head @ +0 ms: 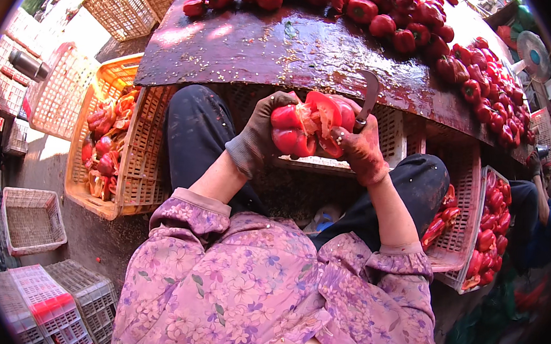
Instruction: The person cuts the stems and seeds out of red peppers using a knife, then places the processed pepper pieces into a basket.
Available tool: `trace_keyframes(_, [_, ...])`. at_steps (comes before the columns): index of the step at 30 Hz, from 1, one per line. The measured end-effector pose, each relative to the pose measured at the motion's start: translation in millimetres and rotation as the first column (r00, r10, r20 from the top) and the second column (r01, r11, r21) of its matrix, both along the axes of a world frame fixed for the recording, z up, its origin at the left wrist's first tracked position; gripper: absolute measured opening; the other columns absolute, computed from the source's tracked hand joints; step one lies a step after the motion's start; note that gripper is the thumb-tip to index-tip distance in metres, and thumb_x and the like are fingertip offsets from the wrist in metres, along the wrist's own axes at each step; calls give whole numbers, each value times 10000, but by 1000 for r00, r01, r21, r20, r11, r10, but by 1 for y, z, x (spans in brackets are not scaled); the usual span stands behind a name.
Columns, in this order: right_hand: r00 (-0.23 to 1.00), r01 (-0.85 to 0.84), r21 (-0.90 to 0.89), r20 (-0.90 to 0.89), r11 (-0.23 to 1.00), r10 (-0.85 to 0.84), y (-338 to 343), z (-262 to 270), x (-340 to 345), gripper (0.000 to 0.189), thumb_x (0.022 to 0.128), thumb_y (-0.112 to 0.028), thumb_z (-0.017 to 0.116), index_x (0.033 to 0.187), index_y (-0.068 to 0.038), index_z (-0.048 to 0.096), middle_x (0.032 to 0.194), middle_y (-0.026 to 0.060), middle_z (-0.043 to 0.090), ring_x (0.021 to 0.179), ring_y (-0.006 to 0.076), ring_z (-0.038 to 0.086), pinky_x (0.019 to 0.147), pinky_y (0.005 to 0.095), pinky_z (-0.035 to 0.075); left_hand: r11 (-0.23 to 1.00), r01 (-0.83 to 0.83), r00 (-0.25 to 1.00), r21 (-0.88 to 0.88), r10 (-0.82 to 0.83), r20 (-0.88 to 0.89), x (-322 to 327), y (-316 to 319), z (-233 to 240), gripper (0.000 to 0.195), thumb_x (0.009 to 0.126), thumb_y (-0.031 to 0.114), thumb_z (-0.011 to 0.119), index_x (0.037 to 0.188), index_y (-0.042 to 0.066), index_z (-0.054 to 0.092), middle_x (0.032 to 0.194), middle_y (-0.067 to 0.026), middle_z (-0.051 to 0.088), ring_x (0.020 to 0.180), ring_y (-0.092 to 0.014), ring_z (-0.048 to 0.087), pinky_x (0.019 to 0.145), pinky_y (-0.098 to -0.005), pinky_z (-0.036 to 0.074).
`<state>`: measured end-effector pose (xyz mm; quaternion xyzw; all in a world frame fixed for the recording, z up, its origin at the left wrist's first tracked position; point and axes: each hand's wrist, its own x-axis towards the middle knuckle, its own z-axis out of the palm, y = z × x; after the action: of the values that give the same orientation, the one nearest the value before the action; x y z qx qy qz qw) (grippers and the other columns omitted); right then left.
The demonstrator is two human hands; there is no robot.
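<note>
Both gloved hands hold parts of a red bell pepper, split apart in front of me, near the table's edge. My left hand (261, 127), in a dirty knit glove, grips the left part of the pepper (288, 133). In my right hand (362, 147), its glove stained red, are the other part (328, 115) and a small knife with a curved blade (371, 93), blade pointing up and away. Pale core and seeds show between the two parts. Beyond them, whole red peppers (361, 11) are piled on the wet, seed-strewn table (246, 48).
An orange crate (128, 160) of opened peppers stands left of my legs. To the right are a pinkish crate (467, 206) and a crate of red peppers (492, 228). An empty crate (33, 223) sits far left. A co-worker's arm (541, 193) shows far right, near a fan (533, 54).
</note>
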<state>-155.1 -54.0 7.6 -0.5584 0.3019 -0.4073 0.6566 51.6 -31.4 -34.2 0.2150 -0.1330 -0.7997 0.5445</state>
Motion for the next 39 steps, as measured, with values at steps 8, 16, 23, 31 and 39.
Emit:
trace_keyframes(8, [998, 64, -81, -24, 995, -66, 3, 12, -1, 610, 701, -99, 747, 1268, 1, 545, 1156, 78, 626, 1059, 157, 595, 954, 303, 467, 974, -187, 972, 125, 165, 168, 3, -11, 6, 383, 746, 441, 571, 893, 94, 639, 868, -120, 678, 807, -314, 659, 687, -505, 551])
trace_keyframes(16, [856, 356, -562, -124, 747, -502, 3, 73, -80, 568, 746, -95, 784, 1259, -14, 554, 1105, 63, 635, 971, 134, 600, 867, 263, 474, 921, -293, 951, -258, 309, 23, 57, -3, 17, 445, 749, 217, 633, 1128, -2, 551, 1068, -160, 611, 1028, -302, 606, 956, -416, 483])
trace_keyframes(23, [-239, 259, -788, -613, 559, -753, 36, 63, -224, 638, 762, -299, 803, 1271, -9, 550, 1068, 217, 641, 984, 326, 633, 861, 414, 489, 754, 93, 739, -650, 386, 553, 25, 7, 58, 1108, 544, 213, 835, 1485, 40, 277, 1294, -133, 510, 1200, -230, 509, 1054, -359, 379])
trace_keyframes(31, [926, 359, 141, -174, 923, -334, 33, 73, -79, 346, 926, -231, 663, 1154, 23, 606, 810, 37, 628, 517, 18, 481, 411, 157, 359, 473, 390, 365, -790, 708, 604, -12, 18, 54, 1124, 573, -5, 718, 1529, 49, 129, 1328, -161, 452, 1200, -267, 489, 1033, -358, 385])
trace_keyframes(39, [982, 65, 73, -182, 995, -51, 3, 5, 19, 465, 869, -456, 691, 967, -1, 704, 739, 45, 678, 667, 62, 576, 610, 262, 489, 300, 608, 51, -735, 909, 414, -22, 9, 53, 1090, 537, 44, 753, 1479, 24, 206, 1302, -224, 463, 1190, -425, 475, 972, -489, 424])
